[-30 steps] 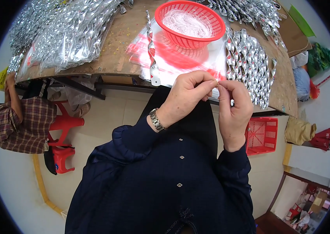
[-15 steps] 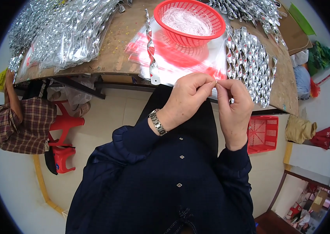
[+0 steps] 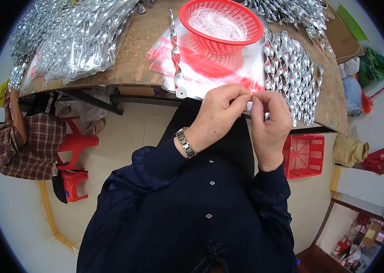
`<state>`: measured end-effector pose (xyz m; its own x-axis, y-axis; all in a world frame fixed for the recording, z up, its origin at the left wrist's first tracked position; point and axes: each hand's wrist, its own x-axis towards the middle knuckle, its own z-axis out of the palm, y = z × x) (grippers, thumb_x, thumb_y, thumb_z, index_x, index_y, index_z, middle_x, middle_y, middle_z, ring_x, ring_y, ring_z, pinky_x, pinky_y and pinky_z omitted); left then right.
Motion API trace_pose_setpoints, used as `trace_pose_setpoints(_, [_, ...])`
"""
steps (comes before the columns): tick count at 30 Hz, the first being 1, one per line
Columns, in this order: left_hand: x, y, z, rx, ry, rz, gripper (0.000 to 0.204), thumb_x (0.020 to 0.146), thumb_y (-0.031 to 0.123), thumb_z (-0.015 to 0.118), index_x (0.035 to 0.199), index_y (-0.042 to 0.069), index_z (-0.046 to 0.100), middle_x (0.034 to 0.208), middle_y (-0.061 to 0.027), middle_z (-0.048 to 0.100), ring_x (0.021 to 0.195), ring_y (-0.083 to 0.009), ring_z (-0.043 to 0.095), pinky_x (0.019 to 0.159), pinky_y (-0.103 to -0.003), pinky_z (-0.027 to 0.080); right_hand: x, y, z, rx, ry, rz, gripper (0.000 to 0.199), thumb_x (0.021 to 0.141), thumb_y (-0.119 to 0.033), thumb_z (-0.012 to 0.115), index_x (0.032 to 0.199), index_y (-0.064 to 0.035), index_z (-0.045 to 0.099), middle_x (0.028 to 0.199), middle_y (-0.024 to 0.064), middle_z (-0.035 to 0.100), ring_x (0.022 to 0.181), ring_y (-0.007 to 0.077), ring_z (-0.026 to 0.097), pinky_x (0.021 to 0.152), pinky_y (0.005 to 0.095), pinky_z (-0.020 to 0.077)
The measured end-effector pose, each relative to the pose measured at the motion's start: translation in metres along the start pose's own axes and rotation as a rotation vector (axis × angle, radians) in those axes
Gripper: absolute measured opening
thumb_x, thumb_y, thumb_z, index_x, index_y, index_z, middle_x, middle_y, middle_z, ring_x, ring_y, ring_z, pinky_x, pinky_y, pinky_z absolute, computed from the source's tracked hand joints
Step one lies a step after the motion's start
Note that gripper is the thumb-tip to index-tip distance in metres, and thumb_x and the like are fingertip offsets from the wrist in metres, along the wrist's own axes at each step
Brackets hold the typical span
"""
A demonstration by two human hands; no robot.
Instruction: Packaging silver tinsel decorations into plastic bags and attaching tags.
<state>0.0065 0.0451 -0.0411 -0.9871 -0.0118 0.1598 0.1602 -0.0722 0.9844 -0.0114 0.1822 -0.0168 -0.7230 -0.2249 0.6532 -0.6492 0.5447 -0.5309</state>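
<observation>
At the table's front edge my left hand (image 3: 217,116) and my right hand (image 3: 271,123) meet, thumbs and forefingers pinched together fingertip to fingertip. What they pinch is too small to make out. Just beyond them, clear plastic bags with red bands (image 3: 210,75) lie in a flat pile. A single twisted silver strip (image 3: 175,57) with a hole at its near end rests on the left of that pile. A red basket (image 3: 221,42) holding loops of thin white string (image 3: 219,23) stands on the bags. More twisted silver strips (image 3: 289,75) lie side by side to the right of my hands.
Heaped silver strips in clear bags (image 3: 80,50) cover the table's left part. More strips (image 3: 287,13) lie at the far right. A red crate (image 3: 304,156) is on the floor at right. Another person in a checked shirt (image 3: 28,145) works at left, beside red stools (image 3: 74,182).
My right hand has shifted slightly left and tilted, its fingertips still against my left hand's. The other person's hands have moved a little at the silver strips.
</observation>
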Motion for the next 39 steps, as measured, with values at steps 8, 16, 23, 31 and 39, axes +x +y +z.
trace_pose_setpoints(8, [0.0,-0.002,0.0,-0.179,-0.045,-0.081,0.017,0.097,0.013,0.054,0.097,-0.001,0.064,0.077,0.0006,0.06,0.07,-0.0047,0.054,0.064,-0.02,0.046,-0.003,0.005,-0.006,0.542,-0.154,0.512,0.007,0.094,-0.005,0.057,0.097,-0.0006,0.061,0.081,-0.0028,0.058,0.072,0.0045,0.052,0.065,0.0188,0.043])
trace_pose_setpoints(16, [0.002,-0.002,0.001,-0.236,-0.034,-0.085,0.017,0.098,0.014,0.054,0.095,0.0,0.063,0.076,0.0018,0.058,0.069,-0.0038,0.053,0.063,-0.019,0.044,-0.006,0.01,-0.002,0.819,-0.157,0.617,0.01,0.095,-0.008,0.056,0.099,-0.0008,0.062,0.082,-0.0016,0.058,0.072,0.0043,0.05,0.066,0.0187,0.042])
trace_pose_setpoints(23, [0.0,-0.002,0.002,-0.159,-0.032,-0.06,0.016,0.097,0.013,0.053,0.096,0.001,0.063,0.075,0.0024,0.057,0.068,-0.0037,0.052,0.062,-0.019,0.044,-0.007,0.004,-0.002,0.655,-0.129,0.506,0.007,0.094,-0.005,0.058,0.098,-0.0003,0.061,0.086,-0.0006,0.06,0.074,0.0053,0.052,0.067,0.0191,0.0429])
trace_pose_setpoints(31, [-0.005,0.0,0.0,-0.198,-0.102,-0.075,0.015,0.097,0.013,0.055,0.098,0.001,0.063,0.077,0.0032,0.058,0.066,-0.0035,0.052,0.061,-0.018,0.043,-0.007,0.012,-0.005,0.788,-0.103,0.561,0.005,0.094,-0.005,0.057,0.096,-0.0012,0.06,0.087,0.0,0.06,0.07,0.0046,0.048,0.065,0.0188,0.0403])
trace_pose_setpoints(39, [-0.004,0.0,-0.002,-0.11,-0.219,-0.12,0.014,0.095,0.015,0.058,0.093,0.002,0.063,0.077,0.0037,0.057,0.065,-0.003,0.05,0.058,-0.018,0.041,0.006,0.033,-0.026,1.321,-0.028,0.687,0.004,0.098,-0.01,0.054,0.097,-0.0062,0.055,0.097,0.0053,0.062,0.064,0.0051,0.042,0.063,0.0205,0.0373])
